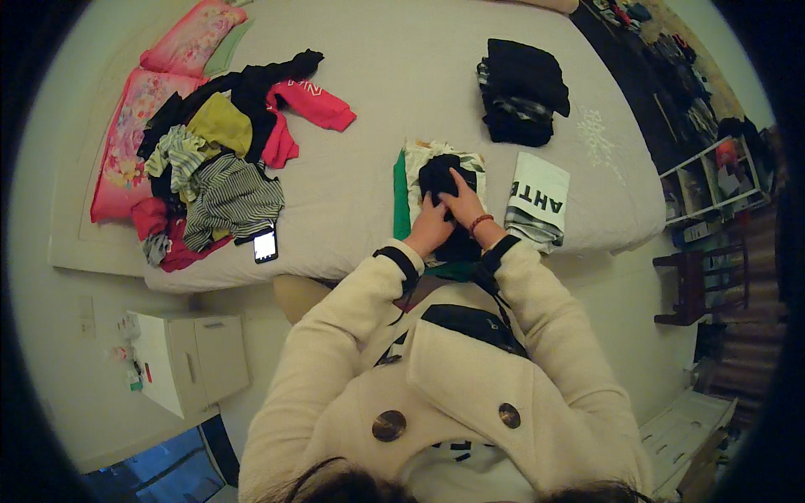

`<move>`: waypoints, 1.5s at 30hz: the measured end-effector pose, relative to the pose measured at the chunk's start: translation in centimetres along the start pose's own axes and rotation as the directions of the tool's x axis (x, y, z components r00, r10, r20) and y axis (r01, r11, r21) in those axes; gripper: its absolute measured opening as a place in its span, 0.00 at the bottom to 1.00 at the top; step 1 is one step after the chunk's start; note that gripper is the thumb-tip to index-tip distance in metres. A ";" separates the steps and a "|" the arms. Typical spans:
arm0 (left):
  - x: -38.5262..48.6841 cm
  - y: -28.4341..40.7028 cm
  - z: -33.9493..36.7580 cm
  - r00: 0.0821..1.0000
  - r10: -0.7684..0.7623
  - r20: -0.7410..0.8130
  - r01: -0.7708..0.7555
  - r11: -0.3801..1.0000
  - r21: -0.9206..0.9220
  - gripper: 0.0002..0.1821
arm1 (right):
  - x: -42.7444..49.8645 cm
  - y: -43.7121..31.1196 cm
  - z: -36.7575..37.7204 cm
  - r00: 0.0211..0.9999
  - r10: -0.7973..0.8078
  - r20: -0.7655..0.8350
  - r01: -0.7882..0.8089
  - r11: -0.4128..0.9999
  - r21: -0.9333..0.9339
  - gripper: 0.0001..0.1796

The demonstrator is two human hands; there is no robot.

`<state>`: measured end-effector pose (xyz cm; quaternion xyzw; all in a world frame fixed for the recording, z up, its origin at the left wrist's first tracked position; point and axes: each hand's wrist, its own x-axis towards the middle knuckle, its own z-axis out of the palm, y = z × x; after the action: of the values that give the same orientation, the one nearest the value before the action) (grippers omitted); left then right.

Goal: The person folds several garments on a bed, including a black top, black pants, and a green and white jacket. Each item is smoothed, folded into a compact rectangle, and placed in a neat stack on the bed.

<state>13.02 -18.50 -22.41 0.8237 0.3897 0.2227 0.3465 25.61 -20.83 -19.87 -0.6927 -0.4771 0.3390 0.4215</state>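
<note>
Both my hands press on a black garment (438,170) that lies on a stack of folded clothes with a green edge (401,195) and a white patterned piece. My left hand (431,225) is on its near part, the fingertips touching the black cloth. My right hand (463,200), with a reddish bracelet at the wrist, rests on it from the right; whether cloth is pinched between the fingers cannot be told. A folded white garment with black lettering (534,195) lies to the right. Beyond it is a pile of folded dark clothes (525,78).
On the bed (377,63), a loose heap with a striped garment (233,198) lies at left, near pink floral pillows (126,151) and a lit phone (265,244). A white cabinet (220,355) stands at lower left, a dark red wooden chair (688,286) at right.
</note>
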 end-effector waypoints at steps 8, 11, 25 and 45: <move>0.2 -3.4 -1.8 0.845 -0.481 0.236 0.505 0.568 -0.650 0.29 | 0.4 3.4 -9.5 0.972 0.124 0.200 -0.233 0.610 0.757 0.25; 0.5 -3.3 -1.5 0.821 -0.504 0.268 0.552 0.585 -0.594 0.32 | 0.2 3.7 -11.6 0.966 0.214 0.149 -0.236 0.475 0.848 0.19; 0.4 -4.3 -0.5 0.912 -0.384 0.145 0.362 0.587 -0.724 0.43 | -1.0 -2.5 -7.1 0.947 -0.243 0.208 0.313 0.842 -0.439 0.29; -0.1 -3.7 -0.9 0.920 -0.385 0.079 0.373 0.792 -0.484 0.41 | -1.9 -1.4 -7.3 0.875 0.107 -0.472 -0.271 0.916 -0.295 0.20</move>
<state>10.57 -16.51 -24.56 0.6112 0.4815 0.2496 0.5764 30.85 -24.27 -15.46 -0.8597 -0.3492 0.1204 0.3527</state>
